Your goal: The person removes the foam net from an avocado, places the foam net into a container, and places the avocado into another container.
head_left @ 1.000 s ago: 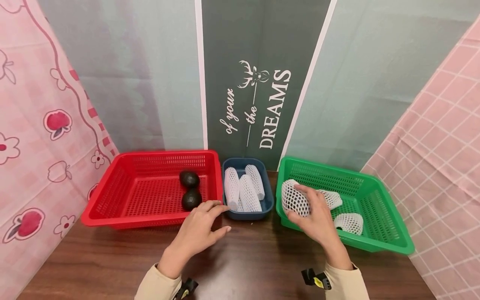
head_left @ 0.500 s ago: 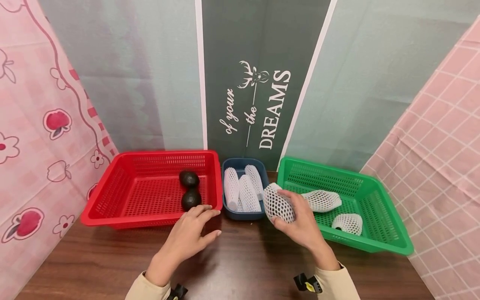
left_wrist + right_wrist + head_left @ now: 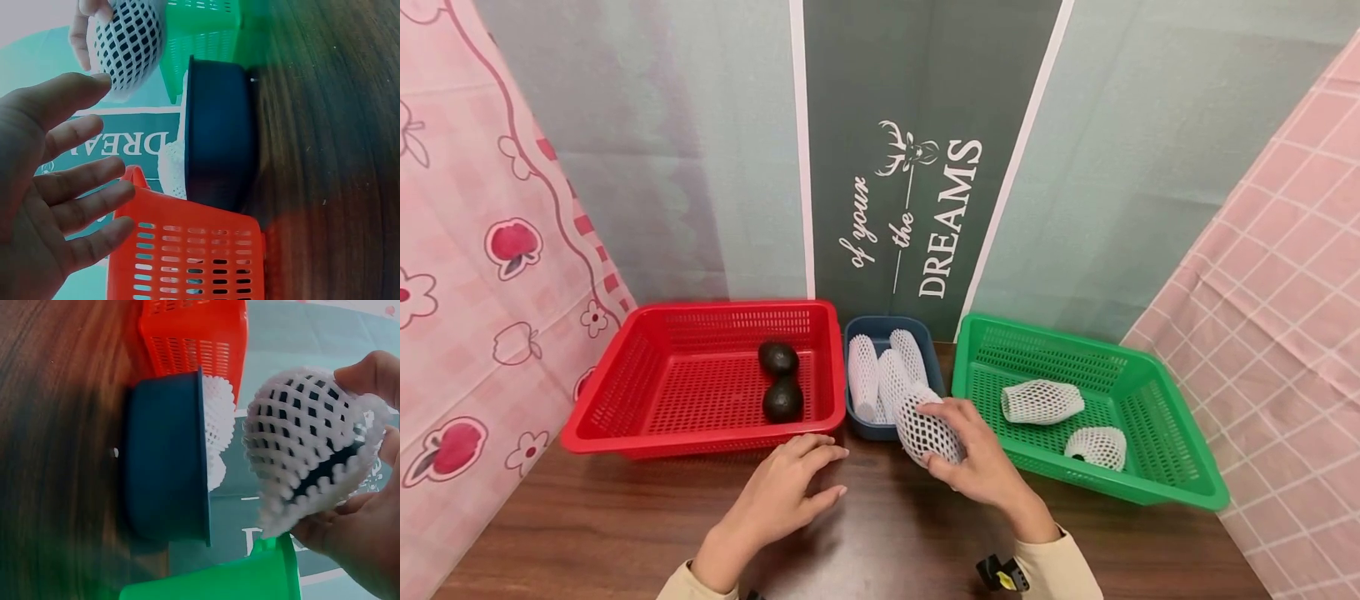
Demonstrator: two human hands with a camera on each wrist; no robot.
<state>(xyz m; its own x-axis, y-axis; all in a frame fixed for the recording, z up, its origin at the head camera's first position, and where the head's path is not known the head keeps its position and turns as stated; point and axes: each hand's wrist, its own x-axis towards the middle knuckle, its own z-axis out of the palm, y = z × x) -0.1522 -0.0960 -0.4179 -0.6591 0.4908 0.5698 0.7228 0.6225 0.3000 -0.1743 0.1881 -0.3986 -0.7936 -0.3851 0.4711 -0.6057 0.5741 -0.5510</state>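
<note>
Your surface (image 3: 880, 533) is dark brown with a wood grain, shiny in the middle. On it you have a red slotted basket (image 3: 625, 439) at left, a smaller blue box (image 3: 165, 462) just beside it, and a slanted green slotted basket (image 3: 1123, 483) at right. A pale speck (image 3: 114, 452) lies near the box.

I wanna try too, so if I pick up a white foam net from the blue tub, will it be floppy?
Probably light and floppy: each foam net is a thin mesh of small holes. It likely stretches, too: a similar net bulges round the dark avocado in the right hand.
</note>
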